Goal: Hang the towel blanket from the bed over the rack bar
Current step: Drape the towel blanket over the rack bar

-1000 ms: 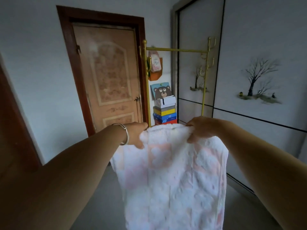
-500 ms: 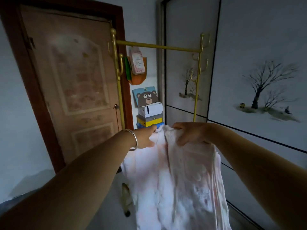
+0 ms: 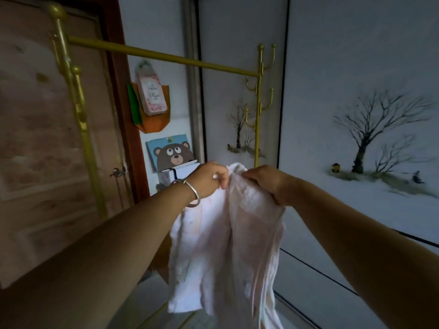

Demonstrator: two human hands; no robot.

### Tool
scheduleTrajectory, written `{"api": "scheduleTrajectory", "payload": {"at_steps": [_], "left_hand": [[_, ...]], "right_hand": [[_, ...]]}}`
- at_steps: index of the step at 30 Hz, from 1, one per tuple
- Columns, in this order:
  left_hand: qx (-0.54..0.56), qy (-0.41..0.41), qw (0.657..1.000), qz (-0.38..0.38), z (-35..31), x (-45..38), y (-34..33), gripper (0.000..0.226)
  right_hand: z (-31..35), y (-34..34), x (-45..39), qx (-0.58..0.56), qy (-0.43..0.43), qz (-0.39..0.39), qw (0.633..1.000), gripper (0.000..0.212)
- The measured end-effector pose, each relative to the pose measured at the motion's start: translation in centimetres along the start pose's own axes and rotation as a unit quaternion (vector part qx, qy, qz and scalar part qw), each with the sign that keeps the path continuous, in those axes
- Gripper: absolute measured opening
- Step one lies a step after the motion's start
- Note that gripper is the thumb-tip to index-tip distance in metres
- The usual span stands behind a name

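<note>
Both hands (image 3: 209,180) (image 3: 266,182) pinch towel blanket's (image 3: 228,245) top edge below rack bar (image 3: 164,57).

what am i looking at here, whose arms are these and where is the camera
The camera sits on a person's head and looks forward and down, so the two bare arms reaching into the picture are that person's own. There is no machine.

The left hand, with a silver bangle on its wrist, and the right hand both pinch the top edge of a pale pink and white towel blanket, which hangs down between them.

Ahead stands a gold rack; its rack bar runs above the hands and is bare. Behind are a wooden door, a bear picture and wardrobe panels painted with trees.
</note>
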State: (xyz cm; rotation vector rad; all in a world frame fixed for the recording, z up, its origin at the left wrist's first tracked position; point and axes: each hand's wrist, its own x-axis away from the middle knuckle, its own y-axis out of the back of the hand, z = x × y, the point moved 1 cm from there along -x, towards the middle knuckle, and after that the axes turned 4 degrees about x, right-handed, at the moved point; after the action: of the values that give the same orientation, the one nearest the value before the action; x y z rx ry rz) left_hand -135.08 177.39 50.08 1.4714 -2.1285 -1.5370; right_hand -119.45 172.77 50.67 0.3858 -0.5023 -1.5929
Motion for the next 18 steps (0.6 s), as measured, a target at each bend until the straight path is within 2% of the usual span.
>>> {"api": "scheduleTrajectory", "payload": {"at_steps": [3, 5, 7, 10, 12, 17, 18], "left_hand": [[-0.018, 0.026, 0.999, 0.026, 0.6, -4.0, -0.8, 0.025], [0.006, 0.083, 0.995, 0.053, 0.8, -6.3, -1.5, 0.016], [0.056, 0.122, 0.989, 0.069, 1.0, -8.4, -2.3, 0.031], [-0.027, 0.108, 0.99, 0.085, 1.3, -10.9, -3.4, 0.039], [-0.054, 0.114, 0.99, 0.059, 1.5, -13.0, -4.2, 0.026], [-0.073, 0.131, 0.988, -0.039, 1.9, -16.7, -6.0, 0.014], [-0.082, 0.142, 0.985, -0.058, 2.2, -17.1, -6.1, 0.019]], "right_hand": [[-0.4, 1.5, -3.3, 0.013, 0.032, 0.017, 0.999, 0.029], [-0.8, 2.3, -5.8, 0.009, 0.047, 0.015, 0.999, 0.031], [-1.1, 3.3, -8.3, 0.008, 0.073, 0.014, 0.997, 0.034], [-1.6, 5.1, -11.5, 0.011, 0.112, 0.05, 0.992, 0.031], [-2.2, 7.1, -13.5, 0.025, 0.138, 0.069, 0.988, 0.038], [-3.8, 10.5, -18.9, 0.064, 0.164, 0.088, 0.98, 0.037], [-3.8, 10.9, -19.9, 0.075, 0.169, 0.083, 0.979, 0.035]]}}
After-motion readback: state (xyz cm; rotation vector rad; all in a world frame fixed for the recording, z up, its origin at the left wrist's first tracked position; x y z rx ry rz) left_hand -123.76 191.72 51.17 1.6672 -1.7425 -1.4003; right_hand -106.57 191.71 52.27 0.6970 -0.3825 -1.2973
